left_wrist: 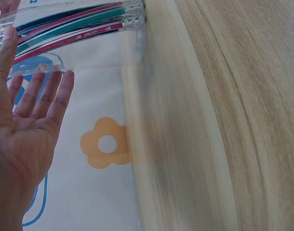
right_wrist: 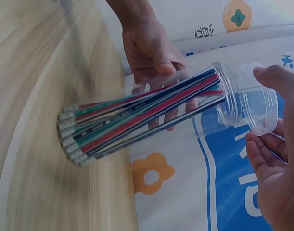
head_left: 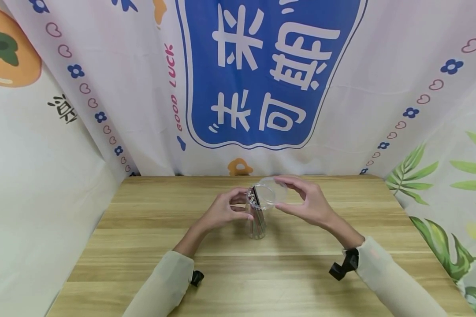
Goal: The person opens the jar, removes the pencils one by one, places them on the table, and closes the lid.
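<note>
A clear plastic jar (head_left: 257, 230) stands upright on the wooden table, filled with red, green and dark pencils (right_wrist: 151, 111). Its mouth is uncovered, and the pencils' eraser ends are at the jar's bottom. My left hand (head_left: 221, 208) holds the jar from the left, thumb on the near side and fingers behind; in the left wrist view the palm (left_wrist: 29, 137) faces it. Tilted just off the rim is a clear round lid (right_wrist: 268, 103). My right hand (head_left: 310, 201) pinches this lid by its edge between thumb and fingers.
The wooden table (head_left: 150, 220) reaches back to a white printed cloth (head_left: 154, 154) with a blue panel. More printed cloth hangs along the left and right sides. A black wrist mount (head_left: 345, 264) sits at the right sleeve, another (head_left: 197, 278) at the left.
</note>
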{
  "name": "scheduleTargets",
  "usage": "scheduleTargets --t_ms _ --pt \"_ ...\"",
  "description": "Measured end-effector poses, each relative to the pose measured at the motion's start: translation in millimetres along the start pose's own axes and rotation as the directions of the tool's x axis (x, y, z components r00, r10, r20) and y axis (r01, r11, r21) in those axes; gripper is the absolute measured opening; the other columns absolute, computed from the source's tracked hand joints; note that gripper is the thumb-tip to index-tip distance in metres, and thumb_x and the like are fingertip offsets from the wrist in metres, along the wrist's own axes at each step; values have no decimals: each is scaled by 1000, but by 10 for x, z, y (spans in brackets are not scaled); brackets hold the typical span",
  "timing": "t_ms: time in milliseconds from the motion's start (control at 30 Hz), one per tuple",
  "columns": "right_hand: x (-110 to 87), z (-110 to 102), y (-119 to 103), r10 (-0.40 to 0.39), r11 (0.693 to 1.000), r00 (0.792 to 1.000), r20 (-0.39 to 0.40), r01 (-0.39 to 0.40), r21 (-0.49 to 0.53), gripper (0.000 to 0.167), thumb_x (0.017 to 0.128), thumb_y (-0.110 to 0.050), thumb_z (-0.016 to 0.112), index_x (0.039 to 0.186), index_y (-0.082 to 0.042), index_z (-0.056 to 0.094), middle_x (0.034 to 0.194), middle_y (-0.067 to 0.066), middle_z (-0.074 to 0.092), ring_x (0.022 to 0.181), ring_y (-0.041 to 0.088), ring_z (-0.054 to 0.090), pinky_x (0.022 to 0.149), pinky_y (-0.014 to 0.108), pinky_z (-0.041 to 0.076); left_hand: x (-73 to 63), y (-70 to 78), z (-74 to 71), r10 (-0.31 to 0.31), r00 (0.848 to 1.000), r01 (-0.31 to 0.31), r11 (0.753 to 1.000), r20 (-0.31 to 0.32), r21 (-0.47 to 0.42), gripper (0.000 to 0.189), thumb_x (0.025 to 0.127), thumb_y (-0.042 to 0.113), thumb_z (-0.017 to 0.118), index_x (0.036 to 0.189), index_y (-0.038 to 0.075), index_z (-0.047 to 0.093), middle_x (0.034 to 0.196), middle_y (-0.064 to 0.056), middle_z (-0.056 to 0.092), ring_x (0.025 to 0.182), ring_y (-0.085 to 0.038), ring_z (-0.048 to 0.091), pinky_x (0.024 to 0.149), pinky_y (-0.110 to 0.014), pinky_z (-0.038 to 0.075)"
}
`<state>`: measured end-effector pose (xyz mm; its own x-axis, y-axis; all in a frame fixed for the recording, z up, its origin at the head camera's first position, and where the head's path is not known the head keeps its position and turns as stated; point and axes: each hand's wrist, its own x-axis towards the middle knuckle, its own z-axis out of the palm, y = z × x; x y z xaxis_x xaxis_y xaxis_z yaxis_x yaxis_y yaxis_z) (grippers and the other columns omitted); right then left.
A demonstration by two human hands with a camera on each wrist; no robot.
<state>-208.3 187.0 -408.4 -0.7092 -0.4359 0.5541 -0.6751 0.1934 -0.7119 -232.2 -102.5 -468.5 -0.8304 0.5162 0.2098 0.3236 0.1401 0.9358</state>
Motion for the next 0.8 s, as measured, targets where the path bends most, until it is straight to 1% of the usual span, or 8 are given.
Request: scheduleTargets --t_ms 67,167,333,433,567,700,800 --pt "-29 -32 9 -4 1000 1000 0 4 1 66 76 10 91 137 6 65 140 21 66 132 23 62 115 31 50 -3 2 1 -4 1000 4 1000 -5 -2 72 79 1 93 142 -1 59 133 -20 71 121 -35 70 100 -48 63" --pt "-76 -82 29 -25 1000 1000 -4 25 7 67 75 12 90 137 7 64 140 24 65 132 20 62 114 31 51 -5 2 0 -9 1000 9 1000 -10 -1 72 79 1 93 142 -2 59 133 -20 70 122 -36 69 101 -50 62" --pt "-148 -168 47 -53 998 999 -5 53 21 66 75 16 88 136 12 62 140 29 63 133 19 62 115 32 51 -2 1 -2 -16 1000 16 1000 -4 10 72 79 3 93 143 1 59 133 -18 70 122 -33 70 100 -44 63" --pt "-196 -225 70 -46 999 999 7 46 28 67 75 18 87 136 15 60 140 31 62 134 16 61 116 33 49 -6 -7 -1 -22 1000 22 1000 -2 3 73 79 4 93 143 1 59 133 -17 71 121 -33 70 101 -44 63" --pt "-279 -307 114 -34 999 999 16 33 43 67 74 21 85 136 18 59 140 33 61 135 14 60 116 33 49 -10 -18 3 -23 1000 23 1000 2 -17 73 79 5 93 143 1 59 132 -18 71 122 -34 69 102 -51 61" --pt "-376 -381 158 -32 998 999 24 30 61 69 73 23 84 136 17 59 140 37 58 136 16 60 117 33 48 -14 -18 4 -23 1000 23 999 1 -24 72 80 5 93 143 1 59 133 -19 70 122 -35 69 103 -56 60" --pt "-453 -431 190 -2 998 999 39 0 61 70 73 22 84 138 14 59 142 34 59 137 16 60 117 32 47 -17 -10 -1 -27 1000 26 999 -2 -24 72 80 5 93 143 1 58 133 -19 70 122 -36 69 103 -56 60"
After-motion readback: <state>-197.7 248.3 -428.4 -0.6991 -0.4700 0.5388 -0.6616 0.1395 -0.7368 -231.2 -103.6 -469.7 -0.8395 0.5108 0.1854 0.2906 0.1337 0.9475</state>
